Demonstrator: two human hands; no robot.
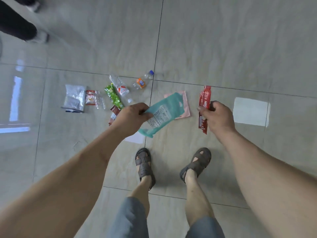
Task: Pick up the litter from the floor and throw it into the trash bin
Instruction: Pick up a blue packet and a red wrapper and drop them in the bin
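My left hand (131,117) is shut on a teal plastic pouch (163,114), held above the floor. My right hand (218,117) is shut on a long red coffee sachet (204,102). On the tiled floor beyond lie a pink pouch (186,103), a green snack wrapper (114,97), a clear bottle with a red-and-white label (121,89), a small bottle with an orange label and blue cap (142,82), a silver bag (74,98), a red-and-white wrapper (90,97) and a brown sachet (114,112), partly hidden by my left hand. No trash bin is in view.
My feet in brown sandals (145,166) stand on the floor just behind the litter. A white slip of paper (135,138) lies under my left wrist. Another person's dark leg and shoe (20,26) are at the top left. Bright window reflections mark the tiles.
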